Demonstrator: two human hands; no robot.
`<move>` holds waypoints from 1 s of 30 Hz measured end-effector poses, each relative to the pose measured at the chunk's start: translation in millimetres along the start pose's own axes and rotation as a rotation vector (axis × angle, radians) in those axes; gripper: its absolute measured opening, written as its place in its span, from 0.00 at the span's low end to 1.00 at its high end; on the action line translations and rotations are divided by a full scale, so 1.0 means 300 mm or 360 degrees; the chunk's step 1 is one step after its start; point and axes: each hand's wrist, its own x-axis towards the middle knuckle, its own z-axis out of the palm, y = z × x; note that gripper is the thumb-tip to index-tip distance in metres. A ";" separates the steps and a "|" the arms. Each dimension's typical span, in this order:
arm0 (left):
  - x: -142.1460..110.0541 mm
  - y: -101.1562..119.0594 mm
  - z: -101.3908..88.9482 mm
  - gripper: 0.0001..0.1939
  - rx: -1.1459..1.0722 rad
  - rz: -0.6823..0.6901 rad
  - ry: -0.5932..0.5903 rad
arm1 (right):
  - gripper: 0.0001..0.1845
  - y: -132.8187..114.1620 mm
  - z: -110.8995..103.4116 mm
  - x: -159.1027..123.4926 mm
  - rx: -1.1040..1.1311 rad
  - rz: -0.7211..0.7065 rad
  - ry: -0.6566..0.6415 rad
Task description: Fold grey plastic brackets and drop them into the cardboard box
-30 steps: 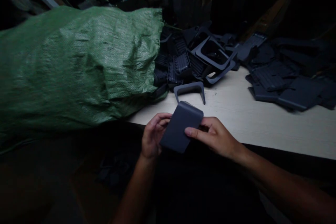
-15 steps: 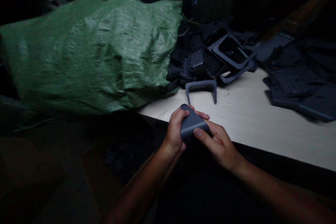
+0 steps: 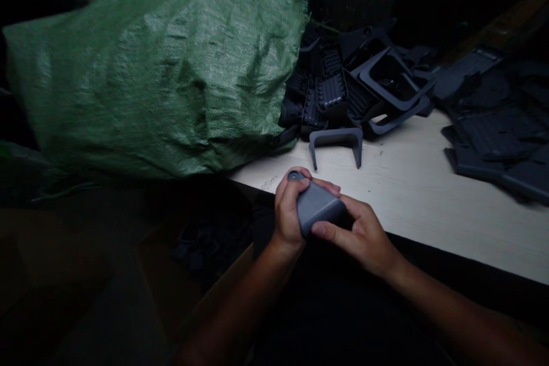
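Both hands hold one grey plastic bracket (image 3: 317,204) in front of the table's near edge. It has a flat face and a small round hole at its far left corner. My left hand (image 3: 290,206) is closed around its left end, thumb lying on top near the hole. My right hand (image 3: 360,233) grips the right end, with the thumb on the near edge and the fingers behind. The underside is hidden. Just beyond, a U-shaped grey plastic bracket (image 3: 336,138) stands on the table with its two legs toward me.
A large green woven sack (image 3: 163,80) lies on the left. Dark plastic parts (image 3: 332,88) spill from its mouth onto the pale table (image 3: 412,194). Flat dark panels (image 3: 501,126) are piled at the right. Below the table, at left, a box holds more dark pieces (image 3: 210,249).
The bracket has been tilted in my hands, so its face and near edge show at a different angle. The camera view has shifted slightly; the table's things look unmoved.
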 end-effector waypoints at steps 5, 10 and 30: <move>-0.008 0.008 -0.002 0.06 0.0021 -0.0026 0.0089 | 0.21 -0.012 0.025 0.010 -0.0021 0.0019 -0.0016; 0.038 0.033 -0.037 0.05 -0.0366 -0.0419 0.0296 | 0.19 -0.014 -0.038 0.023 -0.0090 0.0122 -0.0135; 0.031 -0.051 -0.235 0.15 0.0507 -0.0187 0.0246 | 0.22 0.030 -0.162 0.078 -0.0116 0.0485 -0.0088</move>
